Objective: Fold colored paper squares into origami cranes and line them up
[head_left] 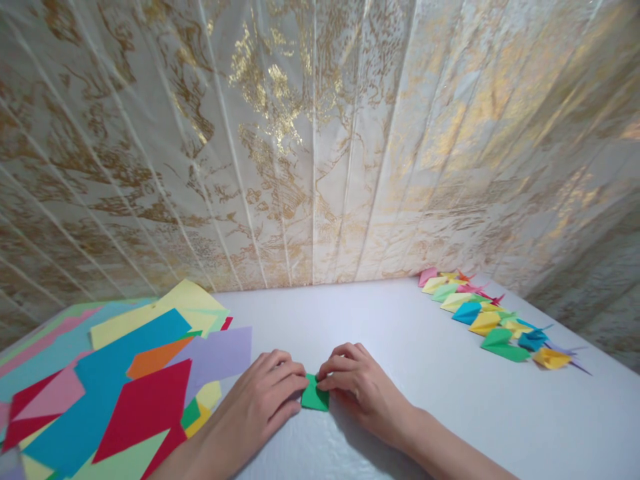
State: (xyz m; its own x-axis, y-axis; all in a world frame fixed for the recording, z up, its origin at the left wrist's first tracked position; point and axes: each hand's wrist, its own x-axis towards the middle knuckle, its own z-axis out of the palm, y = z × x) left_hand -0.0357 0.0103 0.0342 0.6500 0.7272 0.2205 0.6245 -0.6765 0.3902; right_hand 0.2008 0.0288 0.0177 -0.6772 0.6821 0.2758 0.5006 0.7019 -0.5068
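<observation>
A small folded piece of green paper (pixel 315 398) lies on the white table in front of me, between my two hands. My left hand (pixel 267 395) has its fingers bent and pressed together at the paper's left edge. From the other side, my right hand (pixel 361 390) pinches the upper right part of the sheet with curled fingers. Both sets of fingertips hide parts of the paper's edges, so its full outline does not show.
Loose coloured sheets, among them a blue sheet (pixel 107 387), a red sheet (pixel 150 408) and a lilac sheet (pixel 220 353), overlap at the left. Several folded paper figures (pixel 503 343) line the table's right side. A gold-patterned curtain (pixel 300 167) hangs behind the white table (pixel 400 327).
</observation>
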